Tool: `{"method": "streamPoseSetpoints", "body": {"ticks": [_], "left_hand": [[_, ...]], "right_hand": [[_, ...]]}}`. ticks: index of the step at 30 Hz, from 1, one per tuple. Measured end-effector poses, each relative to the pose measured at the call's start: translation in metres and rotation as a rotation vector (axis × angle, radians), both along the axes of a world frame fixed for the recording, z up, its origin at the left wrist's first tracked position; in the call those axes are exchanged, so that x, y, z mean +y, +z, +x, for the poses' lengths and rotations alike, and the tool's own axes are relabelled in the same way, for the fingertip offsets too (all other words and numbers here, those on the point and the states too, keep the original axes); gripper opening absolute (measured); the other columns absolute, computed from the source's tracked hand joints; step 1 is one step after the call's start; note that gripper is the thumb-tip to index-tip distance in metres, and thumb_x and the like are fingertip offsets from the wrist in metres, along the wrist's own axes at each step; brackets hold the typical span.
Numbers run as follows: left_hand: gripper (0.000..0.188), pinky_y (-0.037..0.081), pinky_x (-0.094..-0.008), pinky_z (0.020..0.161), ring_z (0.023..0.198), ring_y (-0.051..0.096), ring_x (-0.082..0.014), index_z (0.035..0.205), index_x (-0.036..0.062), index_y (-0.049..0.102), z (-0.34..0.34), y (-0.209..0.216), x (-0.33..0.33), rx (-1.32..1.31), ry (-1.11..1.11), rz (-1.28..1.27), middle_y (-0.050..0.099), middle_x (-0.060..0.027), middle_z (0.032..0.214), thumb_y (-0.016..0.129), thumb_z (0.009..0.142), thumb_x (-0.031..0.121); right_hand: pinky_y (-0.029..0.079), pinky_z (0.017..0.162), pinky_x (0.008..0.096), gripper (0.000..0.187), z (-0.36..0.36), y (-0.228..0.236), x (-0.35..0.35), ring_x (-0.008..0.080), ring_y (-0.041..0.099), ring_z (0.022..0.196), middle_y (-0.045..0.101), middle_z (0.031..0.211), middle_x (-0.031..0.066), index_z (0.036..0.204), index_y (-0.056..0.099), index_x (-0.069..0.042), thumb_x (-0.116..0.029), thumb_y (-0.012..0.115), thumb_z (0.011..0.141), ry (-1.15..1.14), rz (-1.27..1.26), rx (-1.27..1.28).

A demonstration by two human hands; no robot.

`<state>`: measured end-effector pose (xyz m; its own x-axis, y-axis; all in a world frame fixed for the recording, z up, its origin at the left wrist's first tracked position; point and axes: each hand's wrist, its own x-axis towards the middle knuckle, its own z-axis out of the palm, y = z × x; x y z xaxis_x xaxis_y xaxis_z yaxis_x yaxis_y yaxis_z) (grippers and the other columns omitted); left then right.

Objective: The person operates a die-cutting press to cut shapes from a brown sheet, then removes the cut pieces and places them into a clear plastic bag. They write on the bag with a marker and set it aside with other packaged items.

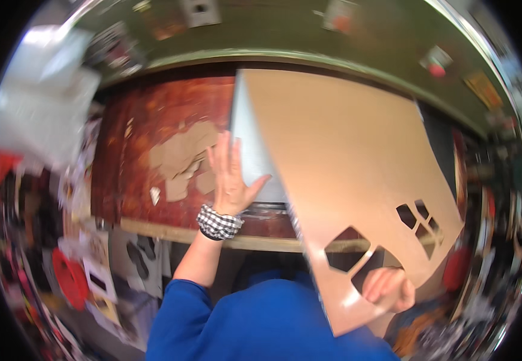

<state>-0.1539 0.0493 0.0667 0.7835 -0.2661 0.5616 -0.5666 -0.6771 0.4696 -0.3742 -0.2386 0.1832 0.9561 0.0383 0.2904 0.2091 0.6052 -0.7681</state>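
Observation:
A large tan sheet point(345, 144), leather-like or card-like, slants across the right half of the work surface. Its near part has several angular holes cut through it. At its near edge my right hand point(387, 290) is closed on the sheet, fingers curled over it. My left hand point(231, 177) lies flat with fingers spread, at the left edge of a pale grey board point(254, 144) partly covered by the sheet. Beside its fingertips sits a loose pile of cut tan pieces point(183, 150). A checked black-and-white band point(219, 222) circles my left wrist.
The reddish-brown worktable point(132, 180) has a pale wooden front edge point(165, 231). A green machine body point(273, 36) runs along the back. Clear plastic bags point(44, 102) bulge at the left. Below them are a red ring-shaped object point(68, 278) and stacked sheets.

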Motion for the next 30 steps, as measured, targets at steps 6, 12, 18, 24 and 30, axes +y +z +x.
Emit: {"method": "streamPoseSetpoints", "body": {"ticks": [6,12,18,24,30], "left_hand": [[0.042,0.030,-0.0509,0.113,0.123,0.054,-0.0335,0.129,0.0021,0.056,0.039,0.022,-0.027,-0.148,-0.226,0.125,0.062,-0.0164,0.124,0.055,0.087,0.008],[0.030,0.054,-0.0327,0.078,0.084,0.070,-0.0241,0.095,-0.0020,0.070,-0.024,0.098,-0.020,0.530,-0.731,0.075,0.071,-0.0143,0.091,0.062,0.067,-0.005],[0.013,0.051,-0.0298,0.064,0.067,0.069,-0.0231,0.078,-0.0020,0.072,-0.144,0.118,-0.054,0.608,-1.439,0.264,0.070,-0.0125,0.070,0.071,0.077,0.011],[0.012,0.053,-0.0338,0.061,0.063,0.066,-0.0261,0.087,0.0014,0.074,-0.285,0.102,-0.103,0.587,-1.930,0.300,0.067,-0.0108,0.069,0.070,0.083,0.012],[0.018,0.053,-0.0336,0.059,0.064,0.068,-0.0266,0.090,0.0004,0.074,-0.385,0.103,-0.140,0.551,-1.990,0.439,0.069,-0.0121,0.071,0.072,0.085,0.017]], "right_hand": [[0.054,0.063,0.0392,0.051,-0.102,0.060,-0.030,0.0324,0.068,0.071,0.070,0.082,0.0212,0.091,0.063,0.004,-0.030,0.028,0.103,-0.222,-0.084,-0.316],[0.051,0.061,0.0351,0.040,-0.254,0.090,-0.003,0.0266,0.066,0.069,0.067,0.074,0.0153,0.088,0.062,-0.001,-0.025,0.032,0.100,-0.767,-0.242,-0.352],[0.048,0.060,0.0321,0.030,-0.429,0.083,0.058,0.0219,0.062,0.066,0.062,0.069,0.0105,0.084,0.058,-0.005,-0.026,0.040,0.096,-1.282,-0.410,-0.456],[0.044,0.060,0.0291,0.022,-0.596,0.069,0.116,0.0171,0.057,0.062,0.057,0.063,0.0058,0.079,0.054,-0.009,-0.026,0.047,0.092,-1.694,-0.558,-0.466],[0.041,0.059,0.0261,0.019,-0.709,0.072,0.150,0.0124,0.052,0.058,0.052,0.058,0.0011,0.075,0.051,-0.013,-0.026,0.055,0.088,-1.959,-0.635,-0.417]]}}
